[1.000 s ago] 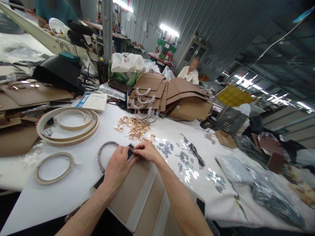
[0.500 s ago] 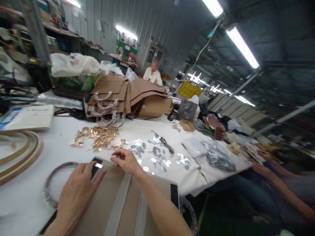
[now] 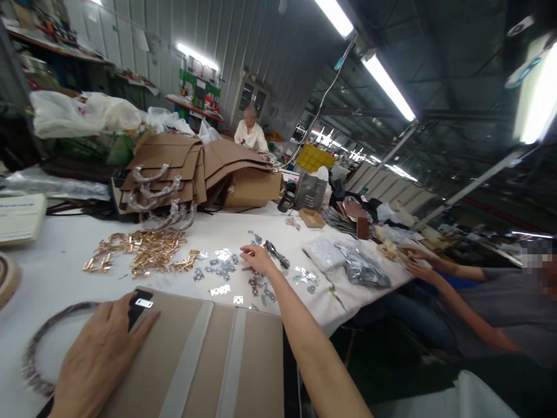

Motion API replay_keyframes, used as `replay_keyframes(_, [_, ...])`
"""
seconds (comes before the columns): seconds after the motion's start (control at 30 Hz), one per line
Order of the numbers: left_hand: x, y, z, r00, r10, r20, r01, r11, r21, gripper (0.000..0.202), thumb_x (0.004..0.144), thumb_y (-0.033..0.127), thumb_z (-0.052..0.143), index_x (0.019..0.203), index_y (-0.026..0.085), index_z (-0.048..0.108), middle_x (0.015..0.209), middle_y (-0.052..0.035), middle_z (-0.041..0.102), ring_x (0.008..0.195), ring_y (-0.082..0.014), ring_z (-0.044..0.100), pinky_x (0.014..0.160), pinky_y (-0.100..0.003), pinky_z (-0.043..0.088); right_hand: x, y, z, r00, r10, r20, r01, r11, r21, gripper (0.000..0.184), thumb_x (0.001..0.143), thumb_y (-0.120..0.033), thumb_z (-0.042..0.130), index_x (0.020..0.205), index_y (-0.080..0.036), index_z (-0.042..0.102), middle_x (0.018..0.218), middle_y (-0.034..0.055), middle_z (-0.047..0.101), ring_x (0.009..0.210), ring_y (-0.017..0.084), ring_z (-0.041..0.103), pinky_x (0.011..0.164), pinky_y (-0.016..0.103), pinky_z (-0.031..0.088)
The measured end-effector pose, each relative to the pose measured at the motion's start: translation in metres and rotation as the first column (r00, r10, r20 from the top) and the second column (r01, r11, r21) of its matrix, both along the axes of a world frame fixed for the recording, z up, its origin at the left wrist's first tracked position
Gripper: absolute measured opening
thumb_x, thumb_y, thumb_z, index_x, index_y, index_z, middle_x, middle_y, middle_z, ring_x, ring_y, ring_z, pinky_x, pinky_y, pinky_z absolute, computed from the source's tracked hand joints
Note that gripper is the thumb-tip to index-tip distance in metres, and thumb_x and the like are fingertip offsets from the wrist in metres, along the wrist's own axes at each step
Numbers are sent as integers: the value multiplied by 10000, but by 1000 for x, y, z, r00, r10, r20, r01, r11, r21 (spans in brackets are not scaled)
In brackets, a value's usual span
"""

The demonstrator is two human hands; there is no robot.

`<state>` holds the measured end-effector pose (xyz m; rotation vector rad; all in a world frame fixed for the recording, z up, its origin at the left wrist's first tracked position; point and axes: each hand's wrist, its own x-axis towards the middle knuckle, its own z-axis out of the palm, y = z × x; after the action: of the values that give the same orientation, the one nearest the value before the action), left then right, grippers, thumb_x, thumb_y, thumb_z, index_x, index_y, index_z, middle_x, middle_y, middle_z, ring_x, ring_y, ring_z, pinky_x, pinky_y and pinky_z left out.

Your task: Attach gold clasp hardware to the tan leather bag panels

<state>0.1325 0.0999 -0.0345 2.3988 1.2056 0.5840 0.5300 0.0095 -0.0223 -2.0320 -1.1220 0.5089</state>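
My left hand [image 3: 98, 354] lies flat and open on the brown panel [image 3: 191, 360], fingertips at its black corner tab with a small silver plate [image 3: 143, 303]. My right hand [image 3: 257, 258] reaches out, fingers loosely curled over scattered silver fittings [image 3: 221, 270], holding nothing I can see; gold clips [image 3: 139, 249] lie left of them.

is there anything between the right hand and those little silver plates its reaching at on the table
Nothing visible. The right hand is already over the scattered silver plates, fingertips down among them on the white table. The gold clips lie off to the side. The left hand rests flat on the brown panel.
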Motion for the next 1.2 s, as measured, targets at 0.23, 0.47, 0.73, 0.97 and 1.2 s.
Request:
replay_keyframes(0.23, [-3,-8,10,1000,3,-22,-2,1000,15,620,945,595,456,1348,127,512,1140,-165,609,1083,-379,646,989,-537,526,-22,25,-14,998,-27,50,27,1000,2,170,701,-237,854,864,-221,810,920,42,754,838,205,685,910,355,530])
replay_keyframes(0.47, [-38,-46,17,996,94,8,-94,985,145,425,926,469,628,1227,174,579,1192,-143,588,1122,-346,590,1016,-518,525,-26,4,-16,977,-122,-173,148,978,147,387,707,-525,807,838,-168,732,848,75,724,737,196,640,749,371,559])
replay_keyframes(0.73, [-49,-60,10,984,172,41,-176,973,148,392,951,478,657,1203,178,644,1137,-124,625,1077,-313,605,999,-480,528,-108,-4,16,894,61,-444,42,975,218,502,728,-586,831,1010,-183,733,852,54,741,759,171,687,786,357,608])
replay_keyframes(0.97, [-58,-60,18,970,234,-67,-222,963,152,406,977,510,617,1285,260,703,1203,-93,657,1056,-300,618,888,-435,549,-217,16,31,645,420,-638,-384,901,204,350,793,-485,817,925,-182,700,815,43,758,766,177,723,790,356,613])
replay_keyframes(1.2, [-72,-57,19,961,266,-75,-254,957,142,373,947,499,671,1227,267,751,1204,-78,674,1025,-296,609,882,-426,546,-254,39,15,662,530,-530,-551,824,137,208,867,-377,738,966,-194,728,772,11,722,711,145,664,710,285,529])
